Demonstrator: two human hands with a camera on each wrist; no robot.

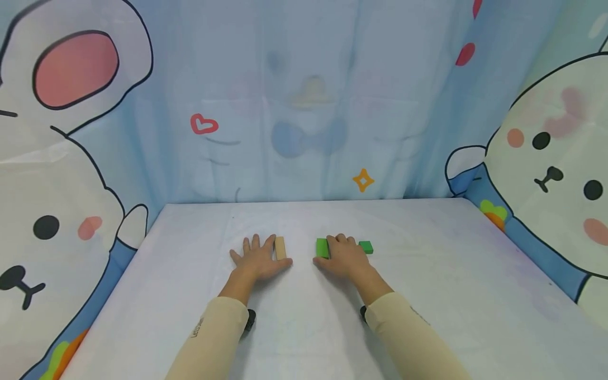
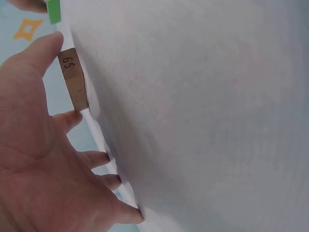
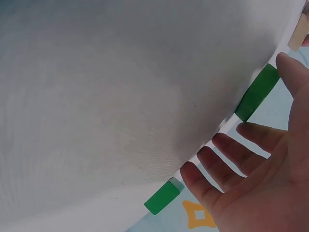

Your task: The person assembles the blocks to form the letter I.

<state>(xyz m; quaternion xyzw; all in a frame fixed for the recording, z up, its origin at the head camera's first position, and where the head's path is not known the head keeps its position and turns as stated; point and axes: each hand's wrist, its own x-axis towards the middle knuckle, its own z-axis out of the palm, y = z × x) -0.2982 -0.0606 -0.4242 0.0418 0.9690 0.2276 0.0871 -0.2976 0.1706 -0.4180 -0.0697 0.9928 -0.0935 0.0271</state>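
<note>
Near the middle of the white table, my left hand (image 1: pixel 257 262) pinches a natural wooden block (image 1: pixel 280 248) lengthwise, thumb at its near end and index finger at its far end. In the left wrist view, the side of the wooden block (image 2: pixel 73 79) is marked "65", and the other fingers are spread. To the right, my right hand (image 1: pixel 347 256) has thumb and index finger at the two ends of a bright green block (image 1: pixel 322 248). The right wrist view shows this green block (image 3: pixel 257 93) lying along the table between those fingertips.
A smaller green block (image 1: pixel 366 247) lies just right of the right hand's fingers. A gap of tabletop (image 1: pixel 300 250) separates the wooden and green blocks. Behind the table hangs a blue curtain (image 1: pixel 304 174) with cartoon prints, continuing along both sides.
</note>
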